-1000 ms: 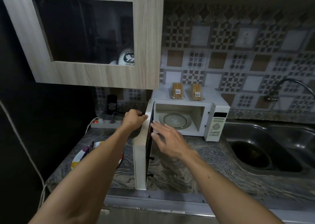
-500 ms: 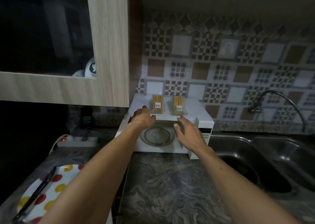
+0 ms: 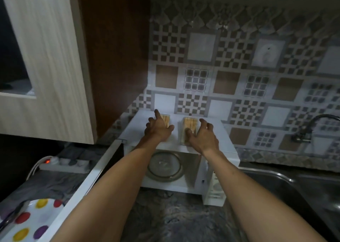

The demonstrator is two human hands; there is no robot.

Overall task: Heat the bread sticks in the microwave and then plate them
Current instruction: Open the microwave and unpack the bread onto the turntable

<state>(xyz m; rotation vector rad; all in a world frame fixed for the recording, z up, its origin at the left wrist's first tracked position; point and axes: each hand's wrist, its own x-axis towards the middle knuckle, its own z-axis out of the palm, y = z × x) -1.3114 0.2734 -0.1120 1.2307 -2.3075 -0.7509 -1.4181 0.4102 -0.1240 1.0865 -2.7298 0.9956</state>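
So we've got both arms stretched over the open microwave, whose door swings out to our left and blocks part of the counter, with the glass turntable sitting bare inside. The two packs of bread sticks are on top of the oven: our left hand is spread over the left pack, fingers splayed and not closed on it, and our right hand is curled loosely around the right pack, thumb touching it, though we can't tell if it's really gripped. Off to the left there's a power strip with its red light on, and the polka-dot plate pokes out behind the door. The sink and faucet are on the right. Compared with half a second ago, our hands have gone from the front edge up onto the packs, and the view has moved closer.
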